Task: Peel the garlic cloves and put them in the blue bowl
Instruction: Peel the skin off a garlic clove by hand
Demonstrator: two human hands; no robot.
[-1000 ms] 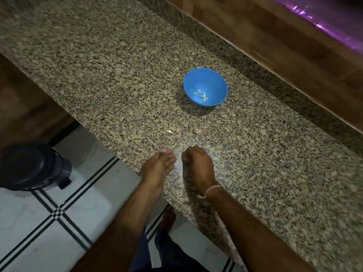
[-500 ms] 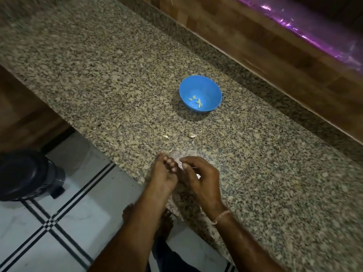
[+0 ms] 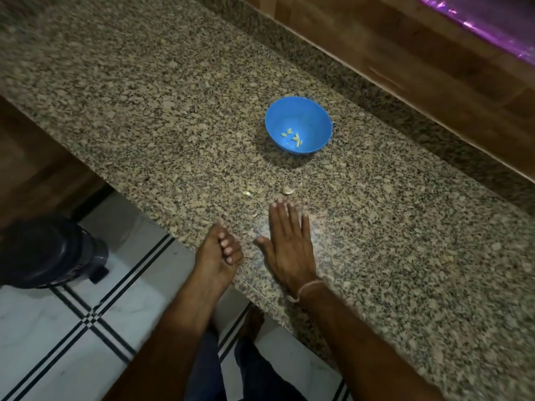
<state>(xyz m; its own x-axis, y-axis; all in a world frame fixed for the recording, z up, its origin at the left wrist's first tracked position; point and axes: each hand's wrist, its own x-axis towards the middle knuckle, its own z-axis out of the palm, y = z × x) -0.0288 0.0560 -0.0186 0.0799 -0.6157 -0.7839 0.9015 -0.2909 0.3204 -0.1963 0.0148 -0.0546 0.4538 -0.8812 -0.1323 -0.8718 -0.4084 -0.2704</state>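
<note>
Speckled granite surface (image 3: 144,91) running corner to corner, wooden wall panel (image 3: 405,53) behind it, strip of purple foil (image 3: 492,27) up in the far right corner. Down on the left, white floor tiles (image 3: 43,328) with black stripes, and a dark round bin (image 3: 43,250) parked beside the surface's edge. Bare foot (image 3: 252,322) and dark trouser legs just visible under the edge.

Blue bowl (image 3: 298,125) standing upright mid-surface, well clear of both hands, a few pale peeled garlic cloves (image 3: 292,137) lying in its bottom. Between bowl and hands, two loose bits on the granite: one unpeeled garlic clove (image 3: 287,190) just beyond the right fingertips, and a smaller pale piece (image 3: 247,193) to its left, clove or skin, hard to say. Nothing blocking the way to the bowl.

Right hand (image 3: 289,244) flat, palm down, fingers stretched and together, thumb out to the left, grasping nothing; thin thread band (image 3: 304,289) at the wrist. Left hand (image 3: 217,256) at the surface's edge, fingers curled into a loose fist, nails showing; whether anything sits inside, cannot tell.
</note>
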